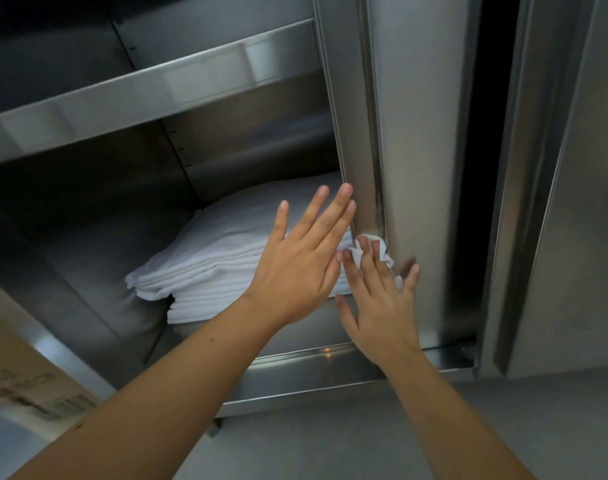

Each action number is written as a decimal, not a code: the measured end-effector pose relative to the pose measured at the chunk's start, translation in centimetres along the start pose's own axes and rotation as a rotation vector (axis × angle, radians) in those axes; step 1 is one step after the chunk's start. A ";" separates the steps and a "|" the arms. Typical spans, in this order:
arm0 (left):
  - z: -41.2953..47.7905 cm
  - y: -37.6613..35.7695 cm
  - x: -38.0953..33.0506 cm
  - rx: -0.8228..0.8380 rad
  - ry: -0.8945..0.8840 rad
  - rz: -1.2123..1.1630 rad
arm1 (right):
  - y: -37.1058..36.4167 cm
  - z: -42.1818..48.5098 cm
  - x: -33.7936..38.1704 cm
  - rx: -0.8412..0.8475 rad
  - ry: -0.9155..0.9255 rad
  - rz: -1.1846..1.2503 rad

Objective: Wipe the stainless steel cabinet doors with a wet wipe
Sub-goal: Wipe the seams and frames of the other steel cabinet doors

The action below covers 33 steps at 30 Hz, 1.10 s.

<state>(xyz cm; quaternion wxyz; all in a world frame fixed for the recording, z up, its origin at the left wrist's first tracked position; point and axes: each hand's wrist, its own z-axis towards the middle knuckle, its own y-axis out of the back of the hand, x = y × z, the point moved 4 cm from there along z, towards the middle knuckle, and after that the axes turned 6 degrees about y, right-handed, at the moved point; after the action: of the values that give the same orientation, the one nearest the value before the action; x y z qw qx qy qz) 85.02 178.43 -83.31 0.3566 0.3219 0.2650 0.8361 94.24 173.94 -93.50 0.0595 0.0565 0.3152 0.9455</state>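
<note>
A steel cabinet (243,133) fills the left and centre of the frame, standing open. Its door (424,133) runs down the centre right, with a second door (572,202) at the far right edge. A shelf (140,95) crosses the upper left. A cardboard box (22,368) sits at the lower left. A stack of folded white cloths (219,258) lies inside, at mid-frame. The left hand (295,268) is flat with straight fingers, holding nothing, its fingertips by the door's left edge; contact is unclear. The right hand (382,306), fingers spread and straight, presses a crumpled white wipe (355,255) against the lower part of the door, just right of the left hand.
</note>
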 end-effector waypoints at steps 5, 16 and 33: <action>-0.1 -0.1 0.1 0.009 -0.004 0.024 | -3.4 -6.4 -0.4 0.224 -0.057 0.009; -0.2 0.1 0.1 0.011 -0.015 0.037 | -4.8 -11.4 -0.4 0.459 -0.125 0.106; -0.4 0.0 0.3 0.031 -0.021 0.068 | -5.5 -13.1 -0.3 0.622 -0.177 0.132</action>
<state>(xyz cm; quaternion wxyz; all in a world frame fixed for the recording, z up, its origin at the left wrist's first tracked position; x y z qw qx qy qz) 84.54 178.60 -83.43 0.3256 0.3450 0.2630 0.8401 93.03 170.56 -107.29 0.0053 0.1741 0.5781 0.7972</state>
